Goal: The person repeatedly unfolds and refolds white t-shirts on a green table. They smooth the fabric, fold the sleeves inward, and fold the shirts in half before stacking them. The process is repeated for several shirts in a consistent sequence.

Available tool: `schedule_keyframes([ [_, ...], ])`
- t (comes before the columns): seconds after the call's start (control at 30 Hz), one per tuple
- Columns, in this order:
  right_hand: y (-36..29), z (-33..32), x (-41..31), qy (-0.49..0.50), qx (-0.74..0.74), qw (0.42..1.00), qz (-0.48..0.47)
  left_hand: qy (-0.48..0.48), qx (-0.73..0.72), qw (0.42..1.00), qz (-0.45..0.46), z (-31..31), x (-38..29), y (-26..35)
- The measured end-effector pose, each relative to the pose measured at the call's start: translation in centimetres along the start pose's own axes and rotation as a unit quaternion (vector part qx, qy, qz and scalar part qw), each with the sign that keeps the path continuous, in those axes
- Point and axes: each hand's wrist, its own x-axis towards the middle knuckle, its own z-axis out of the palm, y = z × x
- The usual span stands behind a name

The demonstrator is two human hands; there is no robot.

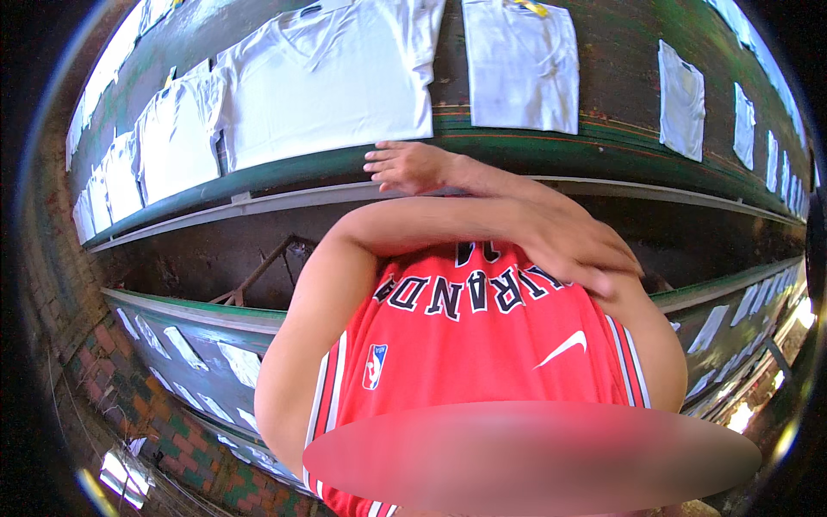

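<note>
My left arm crosses in front of my chest. Its hand (575,252), blurred by motion, lies across my right arm near the elbow and holds no object. Beneath it my right forearm reaches leftward, and my right hand (408,169) hovers with spread fingers at the near edge of a long green table (504,152). Just beyond those fingers lies a white V-neck T-shirt (329,90), spread flat. To its right is a narrower white shirt (523,77), apparently folded, with a yellow piece (533,8) at its top.
More white shirts (177,139) run along the table to the left, and narrow ones (681,100) to the right. A metal rail (310,194) edges the table. Behind me stands another table (207,323) with white pieces. Brick paving (139,404) shows at lower left.
</note>
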Motion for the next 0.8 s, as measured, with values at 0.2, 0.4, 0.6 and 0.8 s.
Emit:
schedule_keyframes([
  [0.2,-0.7,-4.9,-5.2,0.077,-0.002,0.995,-0.060,-0.179,-0.190,0.950,0.171,3.8,23.0,3.5],
  [0.4,-0.3,-11.3,-12.9,0.151,0.022,0.988,0.019,-0.138,-0.263,0.953,0.053,5.4,24.9,-4.2],
  [0.6,0.0,-16.6,-24.4,0.303,-0.042,0.894,0.326,0.151,-0.041,0.959,-0.237,2.2,6.7,-12.9],
  [0.8,1.2,-17.2,-29.6,0.398,0.193,0.686,0.578,0.568,0.335,0.537,-0.526,-2.1,-14.6,-11.0],
])
